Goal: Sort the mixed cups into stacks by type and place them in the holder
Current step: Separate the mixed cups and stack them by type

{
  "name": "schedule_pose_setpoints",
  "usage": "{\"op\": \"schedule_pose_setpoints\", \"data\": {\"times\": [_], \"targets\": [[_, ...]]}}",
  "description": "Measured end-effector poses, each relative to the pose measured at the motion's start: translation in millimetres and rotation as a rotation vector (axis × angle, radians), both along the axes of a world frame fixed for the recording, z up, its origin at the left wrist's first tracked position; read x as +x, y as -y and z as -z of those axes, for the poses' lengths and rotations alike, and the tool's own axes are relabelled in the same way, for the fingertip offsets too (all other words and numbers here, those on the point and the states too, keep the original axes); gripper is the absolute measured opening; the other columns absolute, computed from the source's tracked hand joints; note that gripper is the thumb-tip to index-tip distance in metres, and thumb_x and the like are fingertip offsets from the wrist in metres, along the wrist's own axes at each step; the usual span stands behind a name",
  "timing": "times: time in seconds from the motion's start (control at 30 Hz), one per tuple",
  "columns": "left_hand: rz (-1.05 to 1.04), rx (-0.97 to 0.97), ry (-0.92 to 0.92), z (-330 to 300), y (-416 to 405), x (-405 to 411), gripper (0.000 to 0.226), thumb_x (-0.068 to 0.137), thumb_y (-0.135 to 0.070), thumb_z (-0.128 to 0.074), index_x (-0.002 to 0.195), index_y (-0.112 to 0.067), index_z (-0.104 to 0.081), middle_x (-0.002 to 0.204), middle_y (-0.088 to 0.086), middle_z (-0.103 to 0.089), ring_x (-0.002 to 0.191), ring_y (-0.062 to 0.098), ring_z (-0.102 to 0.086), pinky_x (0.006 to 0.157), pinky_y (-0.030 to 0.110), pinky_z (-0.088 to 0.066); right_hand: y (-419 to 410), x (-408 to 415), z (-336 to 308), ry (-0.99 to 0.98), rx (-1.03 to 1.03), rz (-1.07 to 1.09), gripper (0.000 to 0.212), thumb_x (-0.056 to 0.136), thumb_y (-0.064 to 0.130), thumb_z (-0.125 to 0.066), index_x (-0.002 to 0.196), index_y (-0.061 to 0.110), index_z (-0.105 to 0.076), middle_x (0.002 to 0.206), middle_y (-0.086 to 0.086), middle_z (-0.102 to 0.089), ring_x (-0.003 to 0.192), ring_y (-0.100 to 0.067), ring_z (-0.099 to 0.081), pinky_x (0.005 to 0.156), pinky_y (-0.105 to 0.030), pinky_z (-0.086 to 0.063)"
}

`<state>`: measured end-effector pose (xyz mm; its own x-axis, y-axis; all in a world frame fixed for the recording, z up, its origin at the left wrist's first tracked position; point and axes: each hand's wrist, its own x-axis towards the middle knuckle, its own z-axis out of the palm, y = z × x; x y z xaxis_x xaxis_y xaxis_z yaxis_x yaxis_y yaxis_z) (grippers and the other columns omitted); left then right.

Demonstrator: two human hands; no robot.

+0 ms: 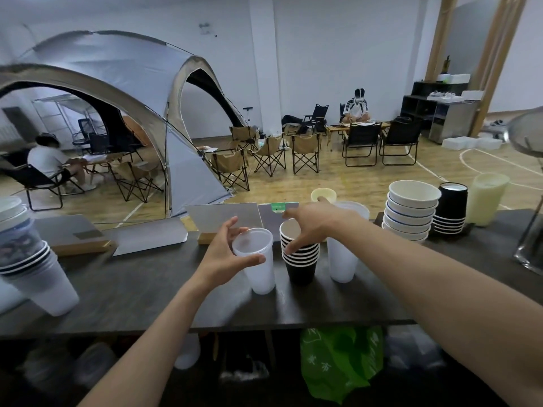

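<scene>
Left hand wraps its curled thumb and fingers round the upper part of a frosted translucent plastic cup, which stands upright on the dark tabletop, mouth up, long axis vertical. Just right of it, touching or nearly so, stands a stack of black paper cups with white rims, upright too; the right hand grips its top from above, fingers spread over the rim. Right behind that hand, a tall white plastic cup stack crowds the space. Farther right sit stacked white paper bowls and another black cup stack. At far left leans a mixed cup stack.
</scene>
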<state>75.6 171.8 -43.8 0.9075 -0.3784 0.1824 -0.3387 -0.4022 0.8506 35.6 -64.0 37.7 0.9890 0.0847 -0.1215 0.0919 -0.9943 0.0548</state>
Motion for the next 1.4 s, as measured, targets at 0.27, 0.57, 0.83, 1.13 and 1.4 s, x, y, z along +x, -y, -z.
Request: {"op": "schedule_pose_setpoints", "data": {"times": [0.27,0.57,0.83,1.13,1.4], "targets": [[0.007,-0.033,0.11,-50.3,-8.6,-9.2,0.124,0.052,-0.042,-0.1,0.154,-0.026,-0.032,0.133,-0.004,-0.064,0.121,0.017,-0.063,0.098,0.041,-0.056,-12.6,-11.6,-44.0,0.078,0.411,-0.155,0.095,0.067,0.045,-0.091,0.148,0.029,-0.045,0.149,0.005,-0.052,0.129,-0.02,-0.053,0.095,-0.032,-0.046],[0.106,-0.23,0.436,-172.7,58.6,-29.5,0.083,0.077,-0.038,-0.088,0.144,-0.015,-0.046,0.137,0.002,-0.062,0.121,0.01,-0.063,0.091,0.025,-0.057,35.0,-54.3,-125.3,0.518,0.78,-0.194,0.059,0.076,0.014,-0.087,0.129,0.023,-0.065,0.113,0.01,-0.068,0.09,-0.007,-0.073,0.08,-0.039,-0.062],[0.266,-0.12,0.388,-158.8,158.7,-20.8,0.102,0.071,-0.053,-0.087,0.152,-0.02,-0.035,0.142,0.005,-0.06,0.125,0.014,-0.06,0.096,0.038,-0.057,101.2,-89.6,-109.6,0.673,0.428,0.046,0.04,0.073,0.016,-0.083,0.111,0.01,-0.072,0.088,-0.003,-0.076,0.083,-0.017,-0.072,0.086,-0.039,-0.056],[0.371,0.339,0.167,-84.5,177.3,-12.4,0.106,0.074,-0.05,-0.086,0.156,-0.023,-0.025,0.149,0.006,-0.052,0.139,0.022,-0.046,0.112,0.033,-0.036,112.8,-80.3,-35.3,0.317,0.009,0.166,0.045,0.086,0.02,-0.07,0.13,0.025,-0.064,0.119,-0.001,-0.068,0.11,-0.024,-0.062,0.089,-0.036,-0.053],[0.313,0.231,0.201,-86.5,169.7,-18.0,0.109,0.065,-0.059,-0.088,0.156,-0.031,-0.034,0.156,-0.008,-0.044,0.141,0.009,-0.043,0.114,0.039,-0.039,101.6,-75.5,-73.2,0.599,0.14,0.01,0.038,0.084,0.015,-0.063,0.12,0.025,-0.07,0.11,0.001,-0.074,0.1,-0.023,-0.067,0.08,-0.037,-0.056]]}}
